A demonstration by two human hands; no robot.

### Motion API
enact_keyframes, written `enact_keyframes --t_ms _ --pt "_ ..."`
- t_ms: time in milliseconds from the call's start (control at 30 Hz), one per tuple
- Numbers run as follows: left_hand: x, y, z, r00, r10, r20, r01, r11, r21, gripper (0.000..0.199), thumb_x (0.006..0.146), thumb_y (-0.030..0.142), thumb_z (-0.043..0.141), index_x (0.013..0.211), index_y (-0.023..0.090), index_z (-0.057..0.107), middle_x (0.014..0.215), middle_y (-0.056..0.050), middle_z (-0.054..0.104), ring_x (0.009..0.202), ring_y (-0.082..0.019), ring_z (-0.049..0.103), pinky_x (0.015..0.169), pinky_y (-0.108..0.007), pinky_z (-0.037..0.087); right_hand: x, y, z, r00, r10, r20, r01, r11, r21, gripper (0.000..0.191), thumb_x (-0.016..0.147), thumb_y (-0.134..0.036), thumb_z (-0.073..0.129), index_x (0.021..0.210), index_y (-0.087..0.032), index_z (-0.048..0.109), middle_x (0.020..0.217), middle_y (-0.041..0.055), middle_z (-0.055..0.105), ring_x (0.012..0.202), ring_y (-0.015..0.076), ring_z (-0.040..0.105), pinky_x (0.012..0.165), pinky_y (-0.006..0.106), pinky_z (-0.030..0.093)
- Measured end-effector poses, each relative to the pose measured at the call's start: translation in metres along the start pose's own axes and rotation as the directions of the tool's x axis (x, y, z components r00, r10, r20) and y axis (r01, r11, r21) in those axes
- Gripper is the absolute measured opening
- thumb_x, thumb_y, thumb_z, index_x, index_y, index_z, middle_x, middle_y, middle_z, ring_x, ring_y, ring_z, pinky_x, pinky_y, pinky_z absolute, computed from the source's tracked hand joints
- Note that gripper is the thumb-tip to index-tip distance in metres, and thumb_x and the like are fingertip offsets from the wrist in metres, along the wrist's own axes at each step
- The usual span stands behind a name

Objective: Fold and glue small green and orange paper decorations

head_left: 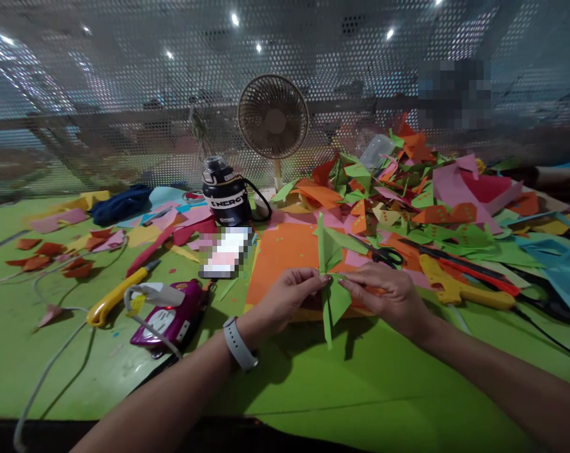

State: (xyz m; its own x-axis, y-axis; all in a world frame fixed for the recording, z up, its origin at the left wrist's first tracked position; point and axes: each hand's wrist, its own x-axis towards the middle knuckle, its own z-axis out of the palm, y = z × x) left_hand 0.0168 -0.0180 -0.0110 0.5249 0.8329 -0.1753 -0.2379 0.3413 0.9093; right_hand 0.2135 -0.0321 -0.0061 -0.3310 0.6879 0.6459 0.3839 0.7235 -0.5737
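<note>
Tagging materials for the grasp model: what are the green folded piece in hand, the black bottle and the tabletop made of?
Green folded piece: thin matte paper, judging by its crisp creases. Black bottle: glossy, probably plastic or coated metal; it shows highlights. Tabletop: smooth green sheet with a faint sheen, possibly laminate or a mat.

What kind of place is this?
Probably a paper-craft worktable. Both hands, left hand and right hand, pinch a folded green paper piece, beside scissors and a heap of coloured paper scraps.
</note>
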Motion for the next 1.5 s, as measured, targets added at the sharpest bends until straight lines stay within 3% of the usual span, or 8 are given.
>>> enact_keyframes --t_ms 233,867,1133,1500 --pt "-0.0002 0.001 0.0003 1.0 0.003 0.004 -0.003 1.0 -0.01 0.029 0.069 0.04 0.078 0.065 0.015 0.064 0.056 0.004 0.055 0.049 -0.006 0.047 0.053 -0.02 0.041 -0.0002 0.0015 -0.0002 0.998 -0.059 0.026 0.06 0.997 -0.044 0.02 0.086 -0.017 0.061 0.1 -0.023 0.075 0.078 0.003 0.074 0.067 0.0156 0.065 0.064 0.029 0.053" --pt "0.0013 0.0018 0.0007 1.0 -0.019 -0.018 0.018 0.999 -0.038 0.028 0.066 0.037 0.08 0.065 0.014 0.065 0.057 0.003 0.057 0.051 -0.006 0.05 0.054 -0.019 0.043 0.0009 0.0028 0.0007 0.998 -0.066 0.007 0.066 0.992 -0.109 0.015 0.087 -0.02 0.06 0.093 -0.02 0.074 0.079 0.0043 0.075 0.068 0.0161 0.067 0.064 0.029 0.054" --pt "0.0013 0.001 0.0005 1.0 -0.006 -0.013 0.006 1.0 -0.015 0.028 0.069 0.039 0.078 0.065 0.015 0.064 0.057 0.003 0.057 0.051 -0.007 0.05 0.054 -0.019 0.043 0.001 0.0017 0.0 0.999 0.036 0.008 -0.034 0.987 -0.157 0.011 0.087 -0.022 0.059 0.086 -0.019 0.069 0.076 0.0029 0.07 0.068 0.0148 0.064 0.064 0.027 0.052" --pt "0.0016 -0.0001 -0.0004 1.0 0.003 -0.003 -0.003 1.0 0.018 0.031 0.068 0.042 0.078 0.063 0.015 0.063 0.057 0.003 0.058 0.05 -0.006 0.05 0.052 -0.019 0.042 0.0017 -0.0013 0.0009 0.997 -0.066 0.043 0.073 0.98 -0.187 0.018 0.089 -0.023 0.057 0.084 -0.02 0.073 0.069 0.0033 0.071 0.059 0.0151 0.063 0.057 0.027 0.049"
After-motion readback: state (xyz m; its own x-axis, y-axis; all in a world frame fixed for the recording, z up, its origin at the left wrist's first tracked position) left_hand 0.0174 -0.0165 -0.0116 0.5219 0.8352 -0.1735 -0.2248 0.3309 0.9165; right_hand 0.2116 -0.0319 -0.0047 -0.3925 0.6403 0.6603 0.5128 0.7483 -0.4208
